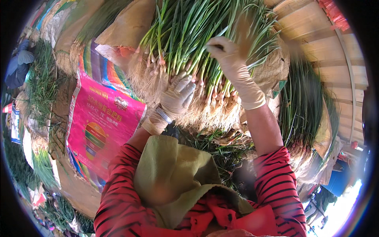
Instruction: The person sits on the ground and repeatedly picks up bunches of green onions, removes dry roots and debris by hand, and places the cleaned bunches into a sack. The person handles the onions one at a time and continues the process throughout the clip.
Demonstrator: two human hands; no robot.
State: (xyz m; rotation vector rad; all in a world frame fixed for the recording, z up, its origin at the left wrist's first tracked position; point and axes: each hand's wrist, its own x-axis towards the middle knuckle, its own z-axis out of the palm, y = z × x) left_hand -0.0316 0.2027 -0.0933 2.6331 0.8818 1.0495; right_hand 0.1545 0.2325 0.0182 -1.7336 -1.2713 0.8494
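Observation:
A thick spread of green garlic plants [189,38] lies before me, with leaves pointing away and pale pinkish bulbs and hairy roots [219,115] towards me. My left hand [177,94], in a pale thin glove with a wristwatch [163,114] over its cuff, rests at the bulbs with bent fingers. Whether it grips any stalks is hidden. Over the leaves to the right is my right hand [226,53], gloved too. Its thumb and forefinger curl towards each other beside the leaves; I cannot make out anything held between them.
A pink printed fertilizer sack [103,118] lies to the left on striped sheeting. More bundled plants [302,109] stand at right beside a slatted wooden wall [334,68]. Loose green trimmings [225,160] cover the ground near my lap, under an olive cloth [174,169]. Another person [19,65] is at far left.

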